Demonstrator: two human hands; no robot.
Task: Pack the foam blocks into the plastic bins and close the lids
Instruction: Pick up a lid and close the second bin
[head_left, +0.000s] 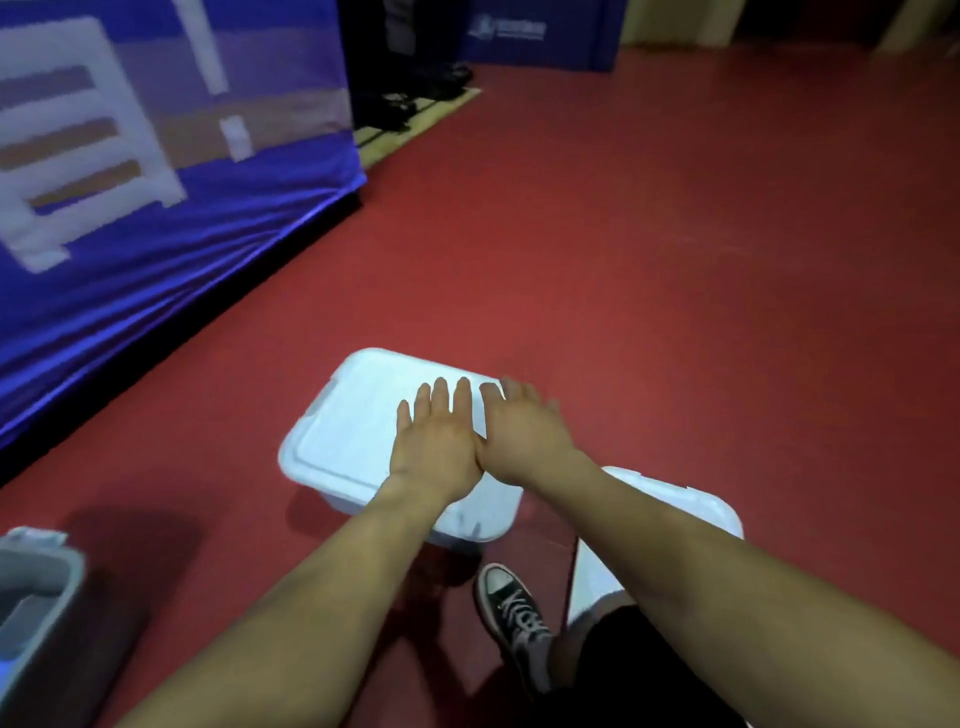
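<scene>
Bin (467, 525) sits on the red floor (675, 260) with its lid (353, 415) on, from what I can see on my feed. Nearest is a sneaker (511, 608), another white bin (701, 512) just right of it, and a grey tub (41, 571) at the left edge. Past those, left hand (436, 441) and right hand (524, 431) lie flat on the lid, side by side and touching, fingers straight, gripping nothing. Further back left, a blue cloth (182, 249).

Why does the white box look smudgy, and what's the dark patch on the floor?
Head view: motion blur smears the white bin lid and the print on the blue cloth; the dark patch by the grey bin is a soft shadow on the red floor.
</scene>
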